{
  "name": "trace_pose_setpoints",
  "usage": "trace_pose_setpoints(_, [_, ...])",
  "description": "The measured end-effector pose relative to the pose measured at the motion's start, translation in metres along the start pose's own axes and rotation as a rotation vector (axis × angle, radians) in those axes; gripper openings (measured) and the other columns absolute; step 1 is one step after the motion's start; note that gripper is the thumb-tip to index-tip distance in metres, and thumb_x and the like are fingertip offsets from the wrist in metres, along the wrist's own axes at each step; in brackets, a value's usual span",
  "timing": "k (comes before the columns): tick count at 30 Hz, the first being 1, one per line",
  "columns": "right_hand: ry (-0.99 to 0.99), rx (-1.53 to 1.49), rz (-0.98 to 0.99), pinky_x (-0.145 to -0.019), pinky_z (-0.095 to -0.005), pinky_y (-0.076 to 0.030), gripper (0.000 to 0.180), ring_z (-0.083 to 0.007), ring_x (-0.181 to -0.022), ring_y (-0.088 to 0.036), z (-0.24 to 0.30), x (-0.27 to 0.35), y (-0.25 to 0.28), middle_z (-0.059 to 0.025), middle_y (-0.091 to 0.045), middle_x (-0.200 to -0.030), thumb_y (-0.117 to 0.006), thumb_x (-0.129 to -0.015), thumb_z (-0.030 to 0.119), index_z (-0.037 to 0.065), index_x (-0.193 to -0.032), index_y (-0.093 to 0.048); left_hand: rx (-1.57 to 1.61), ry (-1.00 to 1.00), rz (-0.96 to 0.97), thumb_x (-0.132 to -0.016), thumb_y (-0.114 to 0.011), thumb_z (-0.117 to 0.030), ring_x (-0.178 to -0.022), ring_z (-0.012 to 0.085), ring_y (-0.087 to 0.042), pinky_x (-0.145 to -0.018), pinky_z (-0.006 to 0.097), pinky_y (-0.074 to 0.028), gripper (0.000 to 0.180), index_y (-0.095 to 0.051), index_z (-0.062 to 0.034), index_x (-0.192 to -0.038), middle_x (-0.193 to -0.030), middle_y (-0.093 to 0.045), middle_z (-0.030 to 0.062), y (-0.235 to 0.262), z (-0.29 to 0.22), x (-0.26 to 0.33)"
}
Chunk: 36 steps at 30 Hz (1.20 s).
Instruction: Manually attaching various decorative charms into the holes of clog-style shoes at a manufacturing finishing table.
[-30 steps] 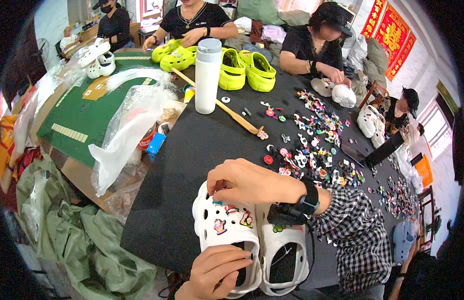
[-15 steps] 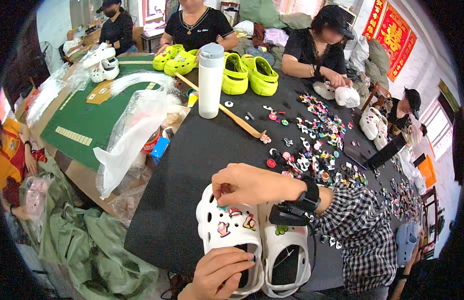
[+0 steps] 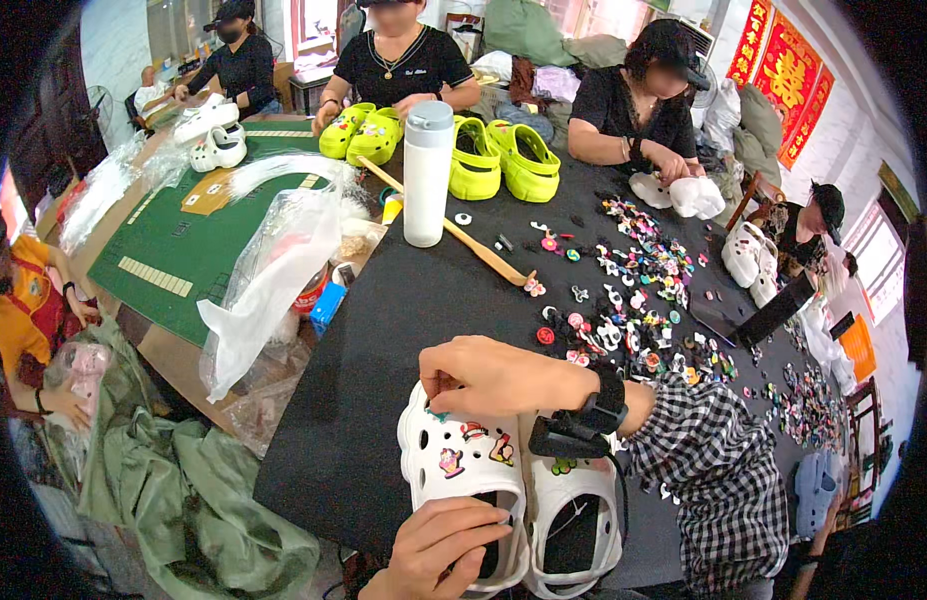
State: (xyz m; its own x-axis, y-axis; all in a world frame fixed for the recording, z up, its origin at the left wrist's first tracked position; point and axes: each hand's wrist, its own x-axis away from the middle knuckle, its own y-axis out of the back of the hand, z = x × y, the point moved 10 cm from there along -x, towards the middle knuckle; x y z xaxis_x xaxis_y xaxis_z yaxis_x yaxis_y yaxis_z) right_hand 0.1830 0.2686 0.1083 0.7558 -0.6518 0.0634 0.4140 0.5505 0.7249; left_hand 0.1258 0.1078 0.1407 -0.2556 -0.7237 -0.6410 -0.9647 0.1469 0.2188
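Note:
A pair of white clogs stands side by side on the black table before me. My left hand [image 3: 448, 548] is closed on the foot opening of the left white clog [image 3: 478, 468], its fingers over the rim. At that clog's toe my right hand [image 3: 503, 375] is curled in a pinch, with a bit of a teal charm [image 3: 437, 413] showing beneath the fingertips. A purple-and-yellow charm [image 3: 451, 462] and other colourful ones sit in the holes nearby. My right wrist and its black strapped device partly cover the right white clog [image 3: 591, 470], which bears a green charm [image 3: 563, 466].
Loose charms [image 3: 633, 300] lie strewn over the black table [image 3: 383, 330] beyond my right arm. Ahead stand a white bottle [image 3: 426, 185], a wooden stick [image 3: 483, 255] and yellow-green clogs [image 3: 520, 165]. Plastic bags [image 3: 273, 290] lie left. Other people work around the table.
The view has shifted slightly, so the scene sits a little lower. Both my hands keep nearly the same places on the left white clog.

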Motion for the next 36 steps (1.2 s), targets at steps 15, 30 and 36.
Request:
trace_pose_setpoints(15, [-0.067, 0.062, 0.229, -0.074, -0.0388, -0.050, 0.019, -0.0291, -0.082, -0.063, -0.001, -0.005, -0.008, -0.0125, -0.066, -0.082, -0.064, -0.083, 0.019, 0.001, -0.090, -0.066, -0.091, -0.097, 0.034, -0.094, -0.057, -0.023, -0.091, 0.0327, -0.065, -0.079, 0.041, -0.053, 0.030, -0.070, 0.0030, -0.091, -0.096, -0.068, 0.0158, -0.005, -0.012, -0.001])
trace_pose_setpoints(30, [-0.165, 0.173, 0.271, -0.075, -0.0389, -0.052, 0.036, -0.0295, -0.086, -0.068, -0.028, -0.018, -0.003, -0.0195, -0.070, -0.092, -0.063, -0.079, 0.028, -0.004, -0.097, -0.068, -0.589, -0.272, 0.315, -0.096, -0.052, -0.045, -0.066, 0.0284, -0.056, -0.078, 0.045, -0.050, 0.052, -0.062, 0.0024, -0.077, -0.066, -0.051, 0.0121, 0.023, -0.015, 0.005])
trace_pose_setpoints(36, [-0.149, 0.150, 0.230, -0.078, -0.0398, -0.052, 0.038, -0.0320, -0.086, -0.067, -0.041, -0.016, -0.014, -0.0212, -0.068, -0.091, -0.062, -0.079, 0.028, -0.005, -0.096, -0.068, -0.666, -0.107, 0.338, -0.099, -0.051, -0.031, -0.079, 0.0305, -0.062, -0.084, 0.043, -0.051, 0.038, -0.067, 0.0030, -0.095, -0.087, -0.064, 0.0160, 0.020, -0.025, 0.010])
